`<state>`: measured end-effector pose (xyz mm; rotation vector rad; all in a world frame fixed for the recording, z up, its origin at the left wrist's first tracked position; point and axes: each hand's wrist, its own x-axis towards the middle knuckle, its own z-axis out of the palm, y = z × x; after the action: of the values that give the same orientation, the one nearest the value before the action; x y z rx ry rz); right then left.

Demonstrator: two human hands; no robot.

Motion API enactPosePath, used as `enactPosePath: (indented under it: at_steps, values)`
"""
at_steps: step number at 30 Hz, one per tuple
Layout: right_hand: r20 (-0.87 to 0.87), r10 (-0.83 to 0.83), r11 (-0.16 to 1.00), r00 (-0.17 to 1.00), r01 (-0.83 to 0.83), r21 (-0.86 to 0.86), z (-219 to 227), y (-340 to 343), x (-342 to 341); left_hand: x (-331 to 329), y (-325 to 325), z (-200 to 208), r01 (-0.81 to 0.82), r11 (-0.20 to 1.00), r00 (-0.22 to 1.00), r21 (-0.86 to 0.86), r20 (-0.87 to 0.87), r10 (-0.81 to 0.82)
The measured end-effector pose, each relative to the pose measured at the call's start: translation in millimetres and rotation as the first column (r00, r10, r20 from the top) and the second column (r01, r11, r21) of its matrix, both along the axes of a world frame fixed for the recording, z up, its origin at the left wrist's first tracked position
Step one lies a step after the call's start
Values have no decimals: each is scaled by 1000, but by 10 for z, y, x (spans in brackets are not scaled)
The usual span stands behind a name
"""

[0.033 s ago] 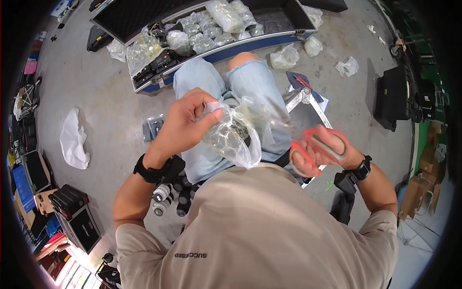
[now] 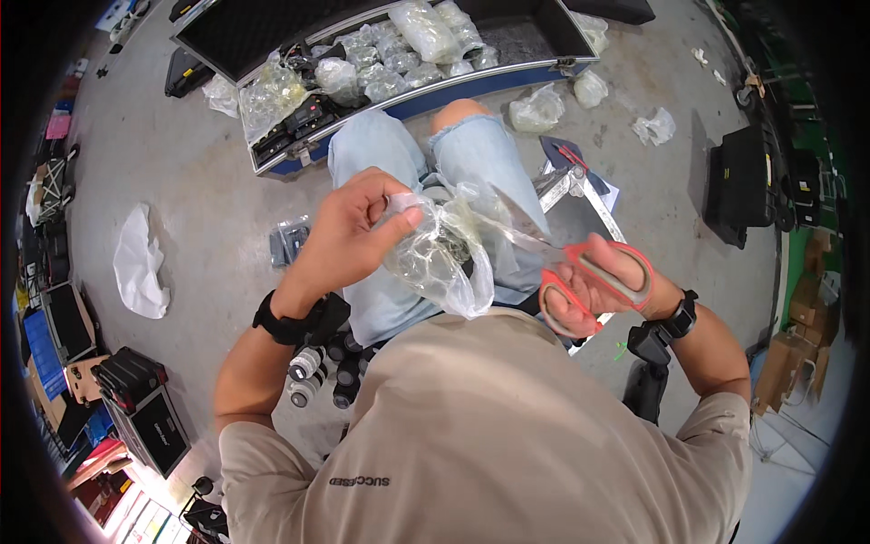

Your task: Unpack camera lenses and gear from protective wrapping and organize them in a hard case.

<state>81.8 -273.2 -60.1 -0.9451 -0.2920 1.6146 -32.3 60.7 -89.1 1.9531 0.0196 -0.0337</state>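
Observation:
Over my lap, my left hand (image 2: 349, 227) pinches the gathered edge of a crumpled clear plastic bag (image 2: 444, 263). Something dark shows inside the bag, too wrapped to name. My right hand (image 2: 589, 283) has its fingers through the orange-red handles of a pair of scissors (image 2: 621, 276). The blades point left toward the bag and are spread apart, with plastic at the lower blade; whether they cut into it I cannot tell.
Ahead of my knees lies an open blue-sided case (image 2: 435, 95) full of plastic-wrapped bundles. A metal-edged case (image 2: 580, 213) stands at my right knee. Loose plastic (image 2: 536, 109), a white sheet (image 2: 140, 263) and a black case (image 2: 741, 186) are on the floor. Lenses (image 2: 308, 376) sit by my left hip.
The scissors, blurred a moment before, now show sharply with their blades spread and reaching toward the bag. My left hand and the bag have hardly moved.

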Motion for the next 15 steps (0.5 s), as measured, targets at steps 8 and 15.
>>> enactPosePath:
  at_steps: [8,15]
  values:
    - [-469,11,987,883,-84,-135,24,238,31,-56,-54,-116,-101,990,995,-98,-11,100]
    - [-360,38,989,932,-87,-122,-59,391,-46,17,30,-100,-321,880,892,-351,200,405]
